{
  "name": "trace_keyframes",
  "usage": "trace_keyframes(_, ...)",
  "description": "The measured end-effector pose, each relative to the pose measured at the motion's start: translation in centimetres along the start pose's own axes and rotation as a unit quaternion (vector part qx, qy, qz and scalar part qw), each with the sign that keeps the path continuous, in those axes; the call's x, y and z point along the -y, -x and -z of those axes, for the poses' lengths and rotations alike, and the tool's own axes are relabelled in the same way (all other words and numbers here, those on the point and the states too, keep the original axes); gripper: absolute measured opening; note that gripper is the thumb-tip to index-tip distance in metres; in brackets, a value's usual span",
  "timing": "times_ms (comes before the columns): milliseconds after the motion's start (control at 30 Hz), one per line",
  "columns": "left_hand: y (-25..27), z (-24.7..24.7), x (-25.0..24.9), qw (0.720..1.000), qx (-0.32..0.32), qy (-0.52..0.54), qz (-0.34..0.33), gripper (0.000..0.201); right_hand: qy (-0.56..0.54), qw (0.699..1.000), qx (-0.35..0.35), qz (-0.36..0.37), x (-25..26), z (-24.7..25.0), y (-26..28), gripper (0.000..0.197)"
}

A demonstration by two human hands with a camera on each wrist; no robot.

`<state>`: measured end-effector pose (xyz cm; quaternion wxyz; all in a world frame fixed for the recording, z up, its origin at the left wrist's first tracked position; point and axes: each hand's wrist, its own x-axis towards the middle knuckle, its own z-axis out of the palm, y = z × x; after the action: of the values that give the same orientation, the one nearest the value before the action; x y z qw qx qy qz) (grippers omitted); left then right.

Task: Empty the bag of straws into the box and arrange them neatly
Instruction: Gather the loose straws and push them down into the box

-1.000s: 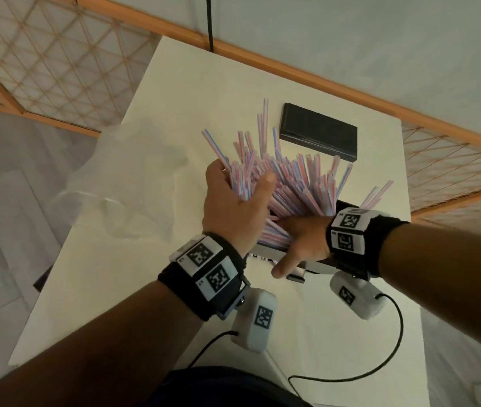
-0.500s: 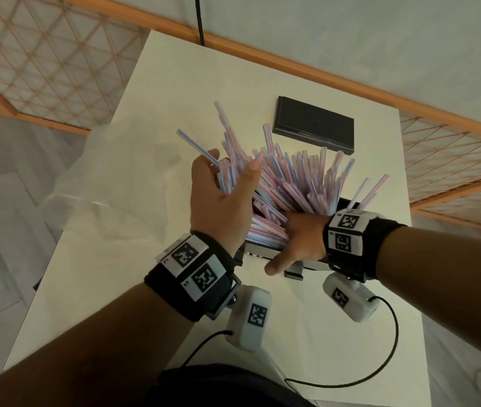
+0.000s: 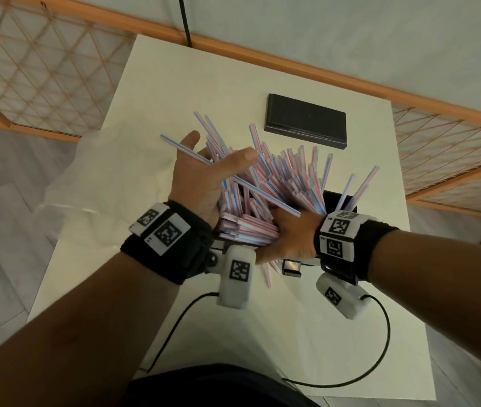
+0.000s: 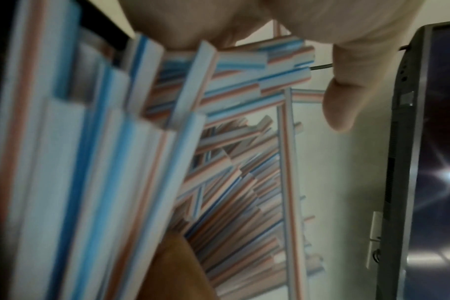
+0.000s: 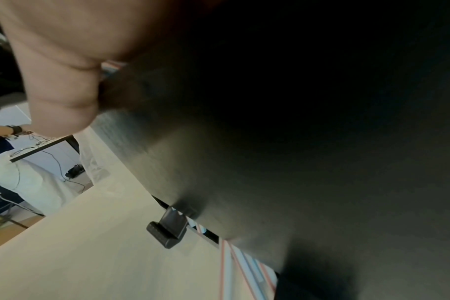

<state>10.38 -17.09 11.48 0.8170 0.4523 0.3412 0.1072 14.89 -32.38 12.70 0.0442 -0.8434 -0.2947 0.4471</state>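
Left hand [image 3: 204,177] grip wide, fingers splayed, palm against left flank of straws [image 3: 265,186]. Right hand [image 3: 289,239] grip holding near ends of bundle, fingers wrapped under, mid-frame. Straws fan from box [image 3: 339,201] toward upper left, long axes splayed, not parallel. Few straws lie on counter [image 3: 292,333] below box. Empty bag [image 3: 107,171] left of hands. Lid [image 3: 305,120] upper centre. Likely next: left hand, nearer loose tips, sweeps them right.

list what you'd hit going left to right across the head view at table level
Clear plastic bag → left hand → heap of striped straws → right hand → two straws poking up from the black box.
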Motion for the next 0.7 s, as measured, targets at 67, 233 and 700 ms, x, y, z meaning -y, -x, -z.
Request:
trace_keyframes(67,-0.4,0.2,-0.3,1.0,0.003,0.016,0.008,0.126,0.001,1.0,0.011,-0.001,-0.1,0.0,0.0,0.095)
trace_keyframes(233,-1.1,0.6,-0.5,0.999,0.033,0.031,-0.001,0.115,-0.047,0.998,-0.027,0.004,0.1,0.0,0.2,0.042)
trace_keyframes(700,-1.7,1.0,0.0,0.986,0.037,-0.042,-0.159,0.046,-0.035,0.996,-0.078,0.037,-0.8,-1.4,-0.9,0.081)
